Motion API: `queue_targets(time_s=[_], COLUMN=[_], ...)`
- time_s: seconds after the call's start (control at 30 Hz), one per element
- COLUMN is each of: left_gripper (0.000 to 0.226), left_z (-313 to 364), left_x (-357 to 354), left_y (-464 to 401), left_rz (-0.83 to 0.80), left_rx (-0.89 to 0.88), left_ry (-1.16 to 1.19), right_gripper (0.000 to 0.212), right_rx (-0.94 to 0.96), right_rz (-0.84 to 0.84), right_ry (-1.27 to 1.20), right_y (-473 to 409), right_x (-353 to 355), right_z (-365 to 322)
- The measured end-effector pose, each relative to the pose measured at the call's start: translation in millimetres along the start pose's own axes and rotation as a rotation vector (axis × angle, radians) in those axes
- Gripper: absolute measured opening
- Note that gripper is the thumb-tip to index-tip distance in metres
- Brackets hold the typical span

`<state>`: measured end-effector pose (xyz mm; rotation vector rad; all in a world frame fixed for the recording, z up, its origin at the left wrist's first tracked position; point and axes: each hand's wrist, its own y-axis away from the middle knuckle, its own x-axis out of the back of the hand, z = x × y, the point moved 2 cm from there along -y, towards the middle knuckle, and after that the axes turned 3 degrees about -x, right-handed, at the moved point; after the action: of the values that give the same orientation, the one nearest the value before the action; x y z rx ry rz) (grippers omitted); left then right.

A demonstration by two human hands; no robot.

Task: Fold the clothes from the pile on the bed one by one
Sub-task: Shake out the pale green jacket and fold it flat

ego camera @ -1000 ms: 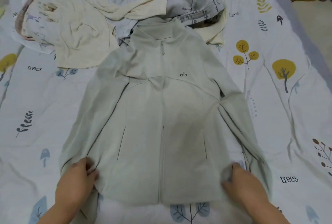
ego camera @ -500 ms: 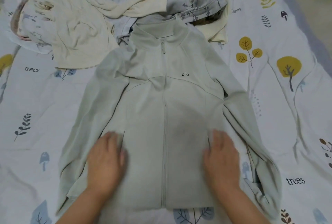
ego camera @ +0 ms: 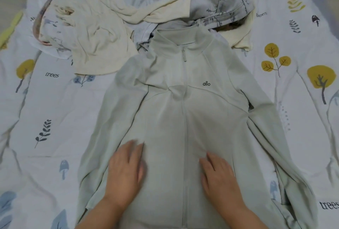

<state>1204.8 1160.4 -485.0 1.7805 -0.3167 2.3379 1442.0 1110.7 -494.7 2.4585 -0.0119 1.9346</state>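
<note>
A pale green zip-up jacket (ego camera: 183, 111) with a small "allo" logo lies front-up and spread flat on the bed, collar away from me, sleeves angled down along both sides. My left hand (ego camera: 126, 170) rests flat on the jacket's lower left front, fingers straight. My right hand (ego camera: 218, 175) lies flat on the lower right front, just right of the zipper. Behind the collar is the pile: a cream garment (ego camera: 99, 32) at the left and a grey floral-print garment (ego camera: 218, 1) at the right.
The bed wears a white sheet (ego camera: 45, 111) printed with trees, leaves and mushrooms. A white printed cloth with a brownish edge (ego camera: 44, 25) lies at the far left of the pile. The bed's right edge and floor show at the top right corner.
Both hands slid from the jacket's bottom hem corners up onto its front and then inward toward the zipper, pressing the fabric flat. The view moved a little closer.
</note>
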Motion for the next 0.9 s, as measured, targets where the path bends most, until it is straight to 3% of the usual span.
queue_targets(time_s=[0.1,0.2,0.27,0.33,0.43,0.53,0.63,0.7,0.77,0.87,0.9], left_gripper=[0.044,0.049,0.036,0.016,0.017,0.009,0.008,0.011,0.01,0.015,0.016], left_z=[-34.3,-68.2,-84.7,-93.1,-91.7,-68.1,-29.5,-6.5,14.5,35.1,38.0], left_x=[20.2,23.3,25.7,33.5,59.8,93.5,114.9,118.6,118.2,112.8,110.6], left_y=[-12.6,-13.2,-13.7,-19.9,-38.7,-54.5,-67.3,-78.0,-87.9,-97.8,-100.3], left_rz=[0.061,-0.109,-0.248,-0.327,-0.308,-0.285,-0.351,-0.349,-0.32,-0.38,-0.42], left_rx=[0.409,0.764,0.914,0.897,0.744,0.742,0.848,0.845,0.833,0.76,0.722], left_ry=[-0.029,0.042,0.149,0.208,0.197,0.516,0.979,1.097,1.164,1.253,1.281], right_gripper=[0.025,0.022,0.036,0.04,0.026,0.024,0.026,0.053,0.07,0.033,0.03], right_rx=[-0.055,-0.013,-0.02,-0.039,-0.099,-0.125,-0.301,-0.408,-0.453,-0.515,-0.567], right_rz=[0.054,0.017,-0.038,-0.081,-0.194,-0.34,-0.472,-0.632,-0.688,-0.612,-0.573], right_ry=[-0.125,-0.198,-0.258,-0.284,-0.335,-0.432,-0.859,-1.344,-1.62,-1.763,-1.798], right_y=[-18.0,-34.0,-41.7,-44.7,-48.6,-47.8,-52.5,-58.0,-59.5,-67.6,-69.8], right_x=[13.9,19.4,18.9,16.1,16.1,14.3,30.5,40.8,46.3,57.9,61.6], right_z=[-15.3,-37.8,-49.8,-56.5,-66.0,-74.9,-100.3,-118.6,-126.4,-118.3,-109.5])
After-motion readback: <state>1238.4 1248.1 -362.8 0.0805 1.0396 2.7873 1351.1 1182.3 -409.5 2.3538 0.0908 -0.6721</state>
